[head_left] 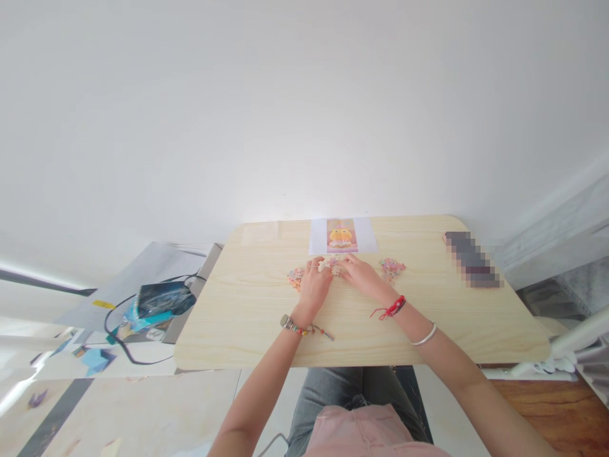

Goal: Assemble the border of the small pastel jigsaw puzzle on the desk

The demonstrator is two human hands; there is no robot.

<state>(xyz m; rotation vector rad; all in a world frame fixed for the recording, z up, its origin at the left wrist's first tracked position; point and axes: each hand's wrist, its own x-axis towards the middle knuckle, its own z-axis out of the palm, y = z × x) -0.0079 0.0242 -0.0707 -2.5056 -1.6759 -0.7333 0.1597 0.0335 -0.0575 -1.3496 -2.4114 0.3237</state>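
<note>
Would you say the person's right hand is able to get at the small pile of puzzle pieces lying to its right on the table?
Probably yes. The right hand rests on the table close beside that pile of puzzle pieces, and only bare tabletop lies between them. The left hand is on the other side, out of the way.

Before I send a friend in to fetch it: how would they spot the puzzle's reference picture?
On the pale wooden table, look at the far edge by the wall. The reference picture lies flat there, beyond both hands. Unlike the loose puzzle pieces, it is one white sheet with a yellow figure on pink.
</note>
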